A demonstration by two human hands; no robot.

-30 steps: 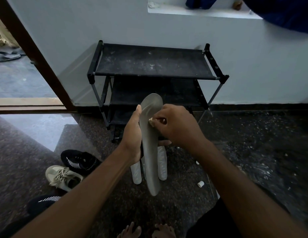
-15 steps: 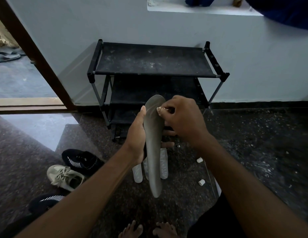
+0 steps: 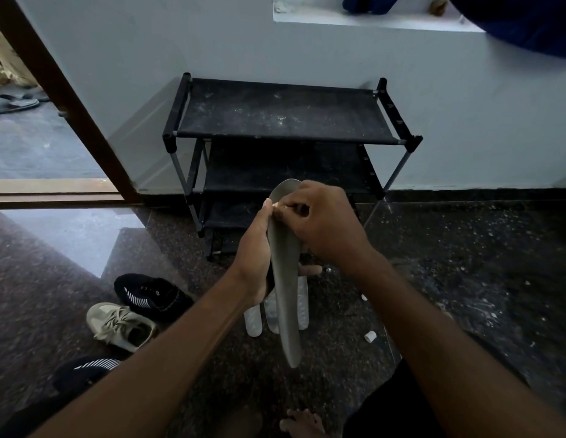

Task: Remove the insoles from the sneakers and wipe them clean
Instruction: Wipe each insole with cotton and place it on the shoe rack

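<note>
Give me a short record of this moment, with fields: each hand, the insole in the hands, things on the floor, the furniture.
Left hand: grips the grey insole at its middle
Right hand: pinches a small pale piece against the insole's upper part; the material cannot be told
Insole pose: roughly upright, off the floor
Floor: pale insoles behind it; black sneaker beside beige sneaker
Furniture: black shoe rack against the wall

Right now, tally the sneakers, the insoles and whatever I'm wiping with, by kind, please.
Black sneakers with white stripes: 2
Beige lace-up sneaker: 1
Long grey insole, gripped by the left hand: 1
Pale insoles on the floor, partly hidden: 3
Small pale wad pinched in the right hand: 1
Total: 8
</note>
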